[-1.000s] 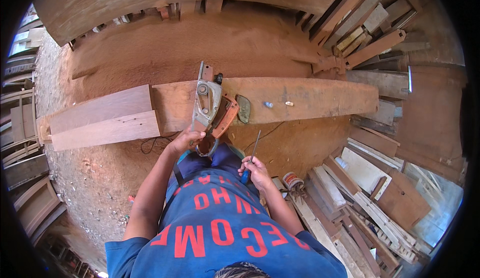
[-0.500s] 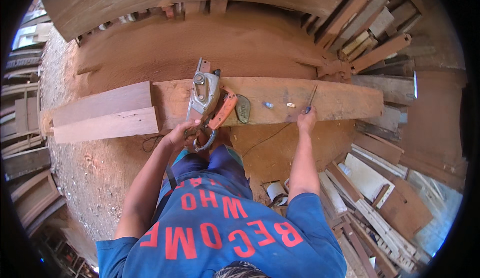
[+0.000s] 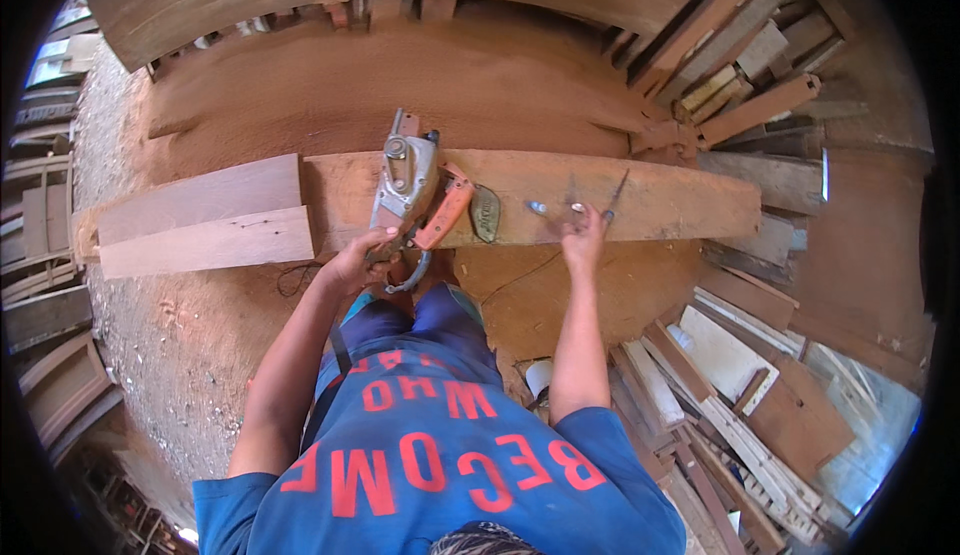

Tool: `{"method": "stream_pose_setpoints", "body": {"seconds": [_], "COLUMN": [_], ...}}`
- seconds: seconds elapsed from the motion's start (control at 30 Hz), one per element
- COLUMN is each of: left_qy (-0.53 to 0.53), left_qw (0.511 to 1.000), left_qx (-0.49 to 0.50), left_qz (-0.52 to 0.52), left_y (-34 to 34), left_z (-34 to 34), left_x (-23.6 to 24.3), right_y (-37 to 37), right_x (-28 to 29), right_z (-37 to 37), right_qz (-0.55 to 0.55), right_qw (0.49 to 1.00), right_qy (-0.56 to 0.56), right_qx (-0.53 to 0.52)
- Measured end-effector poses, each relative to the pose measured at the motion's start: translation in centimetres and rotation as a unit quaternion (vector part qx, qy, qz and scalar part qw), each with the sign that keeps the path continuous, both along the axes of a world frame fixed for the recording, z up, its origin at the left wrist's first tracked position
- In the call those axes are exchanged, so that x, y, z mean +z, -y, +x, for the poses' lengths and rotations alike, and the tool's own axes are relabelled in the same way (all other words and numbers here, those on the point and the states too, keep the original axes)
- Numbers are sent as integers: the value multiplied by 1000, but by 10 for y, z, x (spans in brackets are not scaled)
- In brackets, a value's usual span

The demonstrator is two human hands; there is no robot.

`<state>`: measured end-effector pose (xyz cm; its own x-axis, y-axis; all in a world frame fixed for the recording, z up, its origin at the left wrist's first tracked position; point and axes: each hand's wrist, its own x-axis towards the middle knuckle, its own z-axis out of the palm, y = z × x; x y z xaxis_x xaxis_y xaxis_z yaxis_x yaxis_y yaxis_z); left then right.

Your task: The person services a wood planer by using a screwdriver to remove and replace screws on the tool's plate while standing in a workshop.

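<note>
An electric planer [image 3: 408,180] with a grey metal body and an orange handle [image 3: 446,213] lies on its side on a thick wooden plank [image 3: 680,193]. My left hand [image 3: 358,261] is closed on its near end, the thumb against the body. A dark plate-like piece [image 3: 486,214] lies right of the handle. My right hand [image 3: 583,240] is over the plank's near edge. Its blurred fingers are at a small whitish piece [image 3: 578,208] and close to a thin screwdriver [image 3: 618,193]; whether they grip either I cannot tell. Left of them lies a small bluish piece [image 3: 537,207].
Two boards [image 3: 205,243] lie on the plank's left end. A reddish sawdust heap [image 3: 400,80] lies beyond the plank, with stacked timber [image 3: 735,85] at far right. Wood offcuts [image 3: 745,435] fill the near right. A dark cord [image 3: 520,277] crosses the ground by my legs.
My right hand has moved left, from the screwdriver's handle to the small whitish piece. My left hand stays on the planer. The view has shifted slightly.
</note>
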<state>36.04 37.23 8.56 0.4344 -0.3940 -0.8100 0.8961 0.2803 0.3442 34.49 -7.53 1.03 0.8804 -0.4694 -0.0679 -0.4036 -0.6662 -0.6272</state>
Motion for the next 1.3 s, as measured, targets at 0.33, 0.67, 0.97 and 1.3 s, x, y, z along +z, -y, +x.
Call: {"method": "stream_pose_setpoints", "body": {"seconds": [0.33, 0.67, 0.97, 1.3], "left_qy": [18, -19, -40, 3], "left_qw": [998, 999, 997, 1000], "left_qx": [-34, -30, -51, -15], "left_qz": [-44, 18, 48, 22], "left_y": [-9, 2, 23, 29], "left_z": [2, 14, 37, 27], "left_x": [-1, 8, 43, 31], "right_y": [-64, -136, -189, -210], "right_x": [-24, 95, 152, 154], "right_z": [9, 24, 49, 63], "right_qz": [109, 122, -6, -27], "right_qw": [994, 980, 944, 920], "right_qy": [5, 81, 119, 110], "right_qx": [-18, 134, 309, 375]}}
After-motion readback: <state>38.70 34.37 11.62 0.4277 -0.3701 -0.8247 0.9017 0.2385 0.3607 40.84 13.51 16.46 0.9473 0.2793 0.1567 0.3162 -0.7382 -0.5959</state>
